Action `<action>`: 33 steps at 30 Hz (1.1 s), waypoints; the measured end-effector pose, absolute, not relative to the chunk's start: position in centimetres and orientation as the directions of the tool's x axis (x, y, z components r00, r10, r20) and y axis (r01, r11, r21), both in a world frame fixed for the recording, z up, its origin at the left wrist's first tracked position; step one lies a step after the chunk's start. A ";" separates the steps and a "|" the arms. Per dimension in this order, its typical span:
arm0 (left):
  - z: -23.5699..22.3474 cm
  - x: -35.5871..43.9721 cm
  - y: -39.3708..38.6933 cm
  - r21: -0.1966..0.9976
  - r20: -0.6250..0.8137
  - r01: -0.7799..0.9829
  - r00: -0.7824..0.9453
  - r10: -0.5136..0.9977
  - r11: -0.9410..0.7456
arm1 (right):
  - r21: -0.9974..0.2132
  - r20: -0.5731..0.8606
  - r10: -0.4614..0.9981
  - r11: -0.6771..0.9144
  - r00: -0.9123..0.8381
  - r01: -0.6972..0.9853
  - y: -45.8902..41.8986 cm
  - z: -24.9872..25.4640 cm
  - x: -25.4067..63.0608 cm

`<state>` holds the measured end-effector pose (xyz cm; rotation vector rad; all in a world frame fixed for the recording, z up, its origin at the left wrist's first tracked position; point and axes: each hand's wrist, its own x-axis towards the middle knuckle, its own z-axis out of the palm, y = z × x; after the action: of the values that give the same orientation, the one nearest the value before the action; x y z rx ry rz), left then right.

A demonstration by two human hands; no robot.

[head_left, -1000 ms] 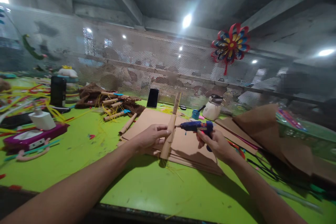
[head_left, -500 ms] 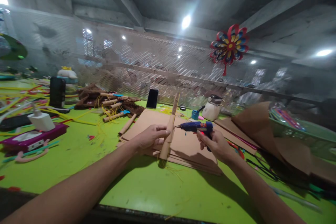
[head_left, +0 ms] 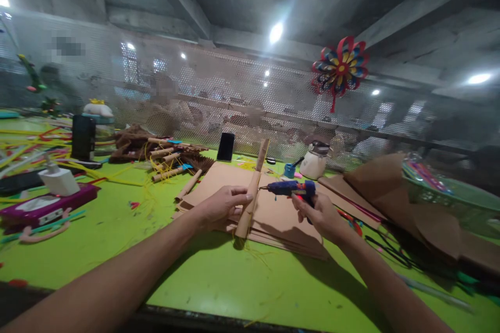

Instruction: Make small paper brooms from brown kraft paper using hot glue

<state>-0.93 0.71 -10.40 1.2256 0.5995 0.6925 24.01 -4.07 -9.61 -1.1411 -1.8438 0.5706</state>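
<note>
My left hand [head_left: 223, 205] is closed on a rolled brown paper tube [head_left: 247, 213], thumb and fingers on its left side. The tube lies tilted over a stack of brown paper sheets [head_left: 287, 226], and thin yellow strands hang at its near end. A blue hot glue gun [head_left: 287, 187] is gripped in my right hand [head_left: 319, 214]. Its nozzle points left, at or very near the tube's right side; whether it touches I cannot tell.
Rolled brown tubes [head_left: 166, 158] with yellow strings lie left of the paper. A purple power strip [head_left: 50, 210] holds a white plug. A phone [head_left: 225, 146] leans at the back, near a white jar [head_left: 313, 160]. Black scissors [head_left: 390, 252] and a green basket [head_left: 453, 203] are at right.
Both hands, the tube and the glue gun hold nearly the same place. The whole view has shifted slightly. At far left, the hanging green item looks different in shape.
</note>
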 end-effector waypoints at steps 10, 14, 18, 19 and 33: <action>-9.8 -0.8 0.6 0.975 -0.029 -0.154 0.619 0.785 0.157 | -0.708 0.422 0.881 0.468 -0.216 0.529 -4.0 -9.8 24.4; -9.7 -0.8 0.7 0.977 -0.012 -0.157 0.627 0.779 0.141 | -0.704 0.446 0.873 0.479 -0.198 0.525 -4.3 -9.5 24.3; -9.8 -0.9 0.7 0.983 -0.018 -0.134 0.624 0.781 0.130 | -0.723 0.453 0.869 0.488 -0.197 0.488 -4.2 -9.6 24.1; -9.8 -0.9 0.7 0.984 -0.026 -0.121 0.624 0.781 0.130 | -0.731 0.447 0.872 0.484 -0.199 0.480 -4.2 -9.6 24.1; -10.0 -1.0 0.7 0.984 -0.053 -0.094 0.654 0.754 0.151 | -0.736 0.398 0.873 0.487 -0.282 0.470 -4.5 -9.2 23.9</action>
<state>-0.99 0.75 -9.95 1.2852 0.6360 0.6717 23.94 -4.51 -9.20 -1.1136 -1.9202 0.6268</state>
